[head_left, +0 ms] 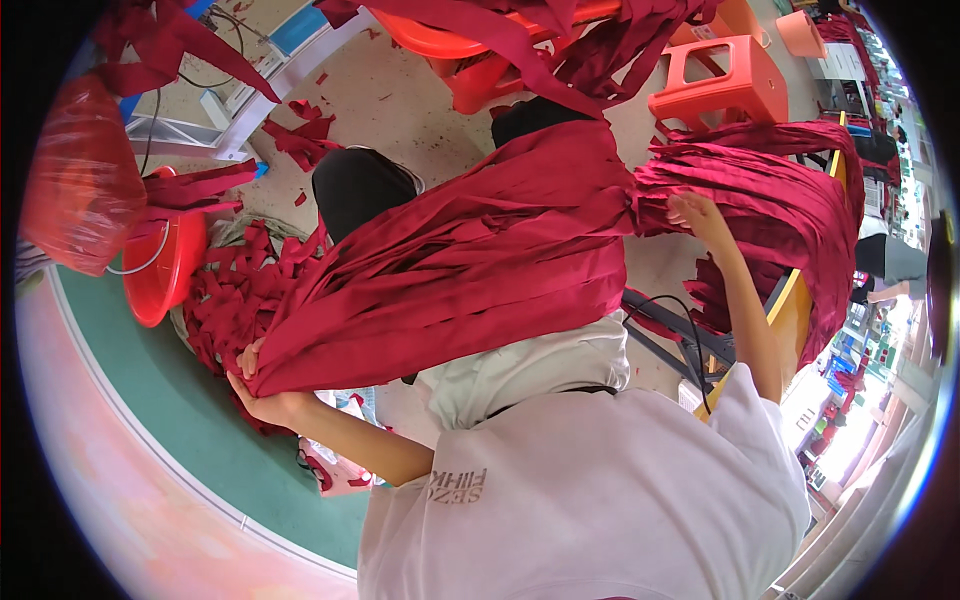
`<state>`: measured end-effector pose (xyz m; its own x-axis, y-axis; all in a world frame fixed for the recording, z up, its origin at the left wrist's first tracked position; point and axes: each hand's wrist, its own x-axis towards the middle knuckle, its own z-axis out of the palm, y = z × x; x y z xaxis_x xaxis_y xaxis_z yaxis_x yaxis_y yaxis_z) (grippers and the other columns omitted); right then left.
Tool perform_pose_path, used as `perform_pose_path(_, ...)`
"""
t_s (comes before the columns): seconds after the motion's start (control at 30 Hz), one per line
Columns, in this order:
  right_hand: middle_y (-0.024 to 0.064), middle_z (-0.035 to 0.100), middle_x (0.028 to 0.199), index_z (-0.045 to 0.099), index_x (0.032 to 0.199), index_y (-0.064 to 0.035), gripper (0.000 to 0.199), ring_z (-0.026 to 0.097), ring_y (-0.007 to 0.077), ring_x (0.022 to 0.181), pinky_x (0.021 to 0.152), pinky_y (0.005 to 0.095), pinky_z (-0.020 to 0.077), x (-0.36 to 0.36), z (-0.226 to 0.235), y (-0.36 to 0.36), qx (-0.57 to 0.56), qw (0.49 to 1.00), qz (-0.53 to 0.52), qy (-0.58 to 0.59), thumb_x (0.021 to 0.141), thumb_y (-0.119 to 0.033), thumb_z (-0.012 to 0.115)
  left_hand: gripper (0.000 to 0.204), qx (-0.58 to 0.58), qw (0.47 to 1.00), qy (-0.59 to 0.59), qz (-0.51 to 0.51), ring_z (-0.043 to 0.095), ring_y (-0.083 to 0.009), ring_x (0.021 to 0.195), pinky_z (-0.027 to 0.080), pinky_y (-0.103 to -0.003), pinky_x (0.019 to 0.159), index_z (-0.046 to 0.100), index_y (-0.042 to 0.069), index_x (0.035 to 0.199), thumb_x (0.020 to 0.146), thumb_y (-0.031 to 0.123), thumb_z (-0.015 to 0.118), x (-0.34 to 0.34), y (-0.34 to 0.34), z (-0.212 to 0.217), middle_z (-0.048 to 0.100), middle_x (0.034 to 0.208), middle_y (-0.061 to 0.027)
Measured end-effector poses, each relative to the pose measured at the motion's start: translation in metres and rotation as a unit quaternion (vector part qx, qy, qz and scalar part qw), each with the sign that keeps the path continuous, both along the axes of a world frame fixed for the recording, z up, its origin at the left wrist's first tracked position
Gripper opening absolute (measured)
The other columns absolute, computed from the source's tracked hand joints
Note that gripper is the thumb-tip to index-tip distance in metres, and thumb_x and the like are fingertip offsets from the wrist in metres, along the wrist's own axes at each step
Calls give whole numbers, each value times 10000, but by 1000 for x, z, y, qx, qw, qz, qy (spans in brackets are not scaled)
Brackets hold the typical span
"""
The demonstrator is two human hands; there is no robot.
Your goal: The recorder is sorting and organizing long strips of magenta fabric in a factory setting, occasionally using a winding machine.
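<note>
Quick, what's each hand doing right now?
Left hand: closed on one end of the red fabric strips.
Right hand: gripping the other end of the bundle.

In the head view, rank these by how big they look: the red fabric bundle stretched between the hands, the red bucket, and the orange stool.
1. red fabric bundle
2. red bucket
3. orange stool, though it stands farther off, so its rank against the bucket is unsure.
</note>
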<state>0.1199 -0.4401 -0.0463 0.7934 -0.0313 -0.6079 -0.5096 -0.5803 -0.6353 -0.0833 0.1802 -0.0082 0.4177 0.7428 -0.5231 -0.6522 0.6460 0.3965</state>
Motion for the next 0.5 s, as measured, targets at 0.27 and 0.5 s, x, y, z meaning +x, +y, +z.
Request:
perform_pose_path(0.27, 53, 666, 1003, 625, 1081, -71, 191, 622, 138, 930, 844, 287, 488, -35, -32, 80, 251, 931, -229, -134, 963, -197, 543, 186, 15, 999, -17, -42, 438, -197, 807, 388, -392, 910, 333, 115, 791, 890, 135, 489, 9, -7, 10, 376, 755, -24)
perform_pose_path(0.5, -53, 348, 581, 563, 1116, -97, 167, 357, 82, 476, 470, 248, 345, -14, 81, 36, 268, 887, -306, -216, 960, -98, 503, 191, 17, 992, -89, -87, 422, -181, 760, 387, -387, 883, 343, 99, 795, 894, 124, 505, 9, 2, -14, 364, 746, -21)
